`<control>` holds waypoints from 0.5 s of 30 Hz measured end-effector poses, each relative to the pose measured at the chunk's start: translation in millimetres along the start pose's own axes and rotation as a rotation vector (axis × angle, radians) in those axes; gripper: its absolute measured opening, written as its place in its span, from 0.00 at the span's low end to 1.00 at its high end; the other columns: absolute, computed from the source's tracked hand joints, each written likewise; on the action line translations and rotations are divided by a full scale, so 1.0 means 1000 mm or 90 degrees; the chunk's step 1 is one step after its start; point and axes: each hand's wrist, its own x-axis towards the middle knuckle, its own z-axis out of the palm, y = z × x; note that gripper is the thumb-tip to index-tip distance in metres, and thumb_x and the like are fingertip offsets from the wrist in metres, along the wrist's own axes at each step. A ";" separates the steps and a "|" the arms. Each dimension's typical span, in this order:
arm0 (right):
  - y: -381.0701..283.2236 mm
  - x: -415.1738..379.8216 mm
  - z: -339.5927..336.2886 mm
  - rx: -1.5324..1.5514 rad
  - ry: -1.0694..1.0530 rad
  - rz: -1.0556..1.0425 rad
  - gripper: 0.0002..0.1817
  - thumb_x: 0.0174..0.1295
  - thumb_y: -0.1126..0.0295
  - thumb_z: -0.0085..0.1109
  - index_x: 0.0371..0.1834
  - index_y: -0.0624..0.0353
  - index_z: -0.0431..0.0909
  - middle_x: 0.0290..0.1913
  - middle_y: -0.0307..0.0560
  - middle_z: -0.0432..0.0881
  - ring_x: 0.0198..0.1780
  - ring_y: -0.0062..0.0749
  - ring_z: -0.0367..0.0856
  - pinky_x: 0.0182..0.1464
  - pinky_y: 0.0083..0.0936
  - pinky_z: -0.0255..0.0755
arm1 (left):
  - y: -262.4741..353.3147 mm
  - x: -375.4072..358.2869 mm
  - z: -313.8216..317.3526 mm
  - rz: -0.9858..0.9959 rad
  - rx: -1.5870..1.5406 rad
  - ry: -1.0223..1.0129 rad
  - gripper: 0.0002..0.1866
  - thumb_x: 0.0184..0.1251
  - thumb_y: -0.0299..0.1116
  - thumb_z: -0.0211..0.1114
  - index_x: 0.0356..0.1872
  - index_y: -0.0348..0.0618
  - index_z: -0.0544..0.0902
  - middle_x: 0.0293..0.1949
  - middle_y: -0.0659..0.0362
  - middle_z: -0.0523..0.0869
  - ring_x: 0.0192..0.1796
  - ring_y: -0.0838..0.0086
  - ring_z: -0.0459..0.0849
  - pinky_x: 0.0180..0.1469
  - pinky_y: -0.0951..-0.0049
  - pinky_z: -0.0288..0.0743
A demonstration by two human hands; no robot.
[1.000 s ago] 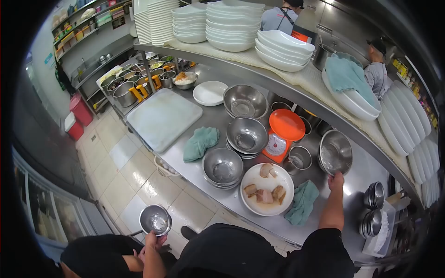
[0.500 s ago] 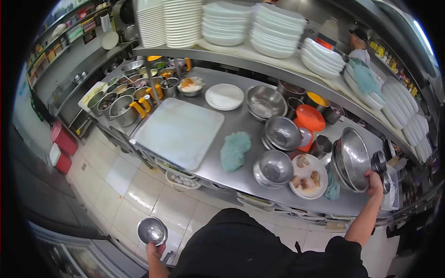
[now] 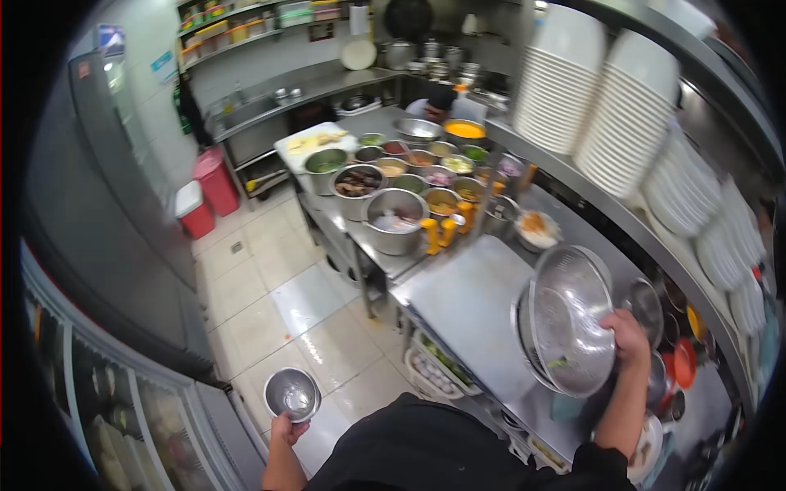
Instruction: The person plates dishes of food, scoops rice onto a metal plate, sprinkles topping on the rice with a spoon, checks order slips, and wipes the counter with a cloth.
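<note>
In my left hand (image 3: 289, 429) is a small metal bowl (image 3: 292, 394), gripped by its near rim and held over the floor. My right hand (image 3: 629, 334) grasps the rim of a large metal colander (image 3: 571, 321), tilted so its inside faces me. A scrap of green lies inside it. Another metal bowl or colander shows behind its left edge, partly hidden. Both hang over the counter's near side, in front of a white cutting board (image 3: 471, 299). A bowl of white and orange food (image 3: 538, 230) sits just behind the colander.
Several metal pots of ingredients, including a large pot (image 3: 395, 221), stand on the left counter. Stacked white bowls (image 3: 561, 82) fill the overhead shelf. A glass-fronted fridge (image 3: 106, 393) is at my left. Another person (image 3: 442, 102) is beyond the pots. Red bins (image 3: 218, 180) stand on the floor.
My view has turned left. My right hand has carried the colander off the right end of the counter toward the cutting board. The small bowl stays in my left hand.
</note>
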 end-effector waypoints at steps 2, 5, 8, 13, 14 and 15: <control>-0.023 0.064 0.087 -0.005 -0.131 0.003 0.12 0.48 0.73 0.58 0.35 0.68 0.82 0.32 0.45 0.84 0.32 0.32 0.83 0.36 0.29 0.77 | 0.004 0.005 -0.037 -0.031 -0.075 0.057 0.20 0.69 0.32 0.44 0.56 0.31 0.72 0.42 0.42 0.84 0.40 0.55 0.87 0.38 0.57 0.85; -0.069 0.123 0.228 0.039 -0.270 -0.009 0.10 0.52 0.72 0.58 0.34 0.67 0.81 0.32 0.44 0.83 0.29 0.29 0.81 0.32 0.26 0.74 | -0.006 0.031 -0.091 -0.062 -0.227 0.146 0.21 0.69 0.32 0.42 0.59 0.38 0.72 0.45 0.43 0.84 0.41 0.54 0.87 0.38 0.54 0.84; -0.100 0.172 0.345 0.071 -0.289 -0.032 0.09 0.54 0.72 0.57 0.34 0.66 0.80 0.32 0.43 0.82 0.29 0.29 0.81 0.32 0.26 0.75 | 0.009 0.060 -0.138 -0.051 -0.247 0.156 0.22 0.70 0.33 0.42 0.63 0.44 0.70 0.49 0.47 0.83 0.43 0.53 0.85 0.40 0.52 0.81; -0.141 0.216 0.477 0.167 -0.286 -0.033 0.12 0.56 0.72 0.53 0.39 0.68 0.78 0.36 0.48 0.82 0.37 0.37 0.84 0.45 0.37 0.80 | 0.075 0.124 -0.172 -0.076 -0.293 0.256 0.23 0.72 0.35 0.42 0.65 0.46 0.68 0.53 0.48 0.80 0.46 0.52 0.84 0.45 0.49 0.78; -0.147 0.225 0.493 0.180 -0.249 -0.016 0.14 0.56 0.72 0.53 0.43 0.70 0.78 0.39 0.51 0.83 0.40 0.40 0.84 0.47 0.39 0.81 | 0.093 0.133 -0.174 -0.025 -0.288 0.185 0.22 0.73 0.36 0.43 0.66 0.48 0.67 0.55 0.47 0.79 0.49 0.52 0.83 0.49 0.44 0.76; -0.153 0.236 0.505 0.207 -0.310 -0.019 0.19 0.55 0.71 0.53 0.48 0.71 0.78 0.44 0.54 0.84 0.46 0.43 0.85 0.51 0.40 0.81 | 0.118 0.148 -0.176 -0.017 -0.295 0.172 0.23 0.72 0.36 0.45 0.68 0.49 0.64 0.58 0.47 0.76 0.50 0.51 0.83 0.51 0.40 0.75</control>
